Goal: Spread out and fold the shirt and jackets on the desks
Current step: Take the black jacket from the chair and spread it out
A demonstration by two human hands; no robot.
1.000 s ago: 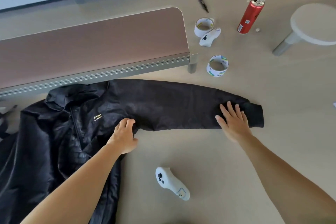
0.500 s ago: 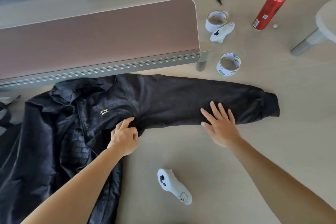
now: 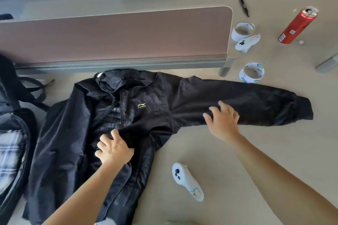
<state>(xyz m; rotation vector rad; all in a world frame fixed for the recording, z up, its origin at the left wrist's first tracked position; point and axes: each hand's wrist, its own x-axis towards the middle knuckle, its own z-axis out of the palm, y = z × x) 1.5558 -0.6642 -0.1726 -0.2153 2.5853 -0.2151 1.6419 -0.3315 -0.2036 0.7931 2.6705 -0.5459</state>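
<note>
Left grip (image 3: 114,149) pinches the jacket (image 3: 102,122) front; right grip (image 3: 224,119) lies released, flat on its sleeve (image 3: 256,104).

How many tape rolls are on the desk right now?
2: one tape roll beside the far controller, another near the divider's foot. None seem hidden.

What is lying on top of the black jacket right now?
Both hands: the left hand grips cloth on the jacket front, the right hand presses the sleeve. Whatever lies beneath the jacket is covered.
</note>
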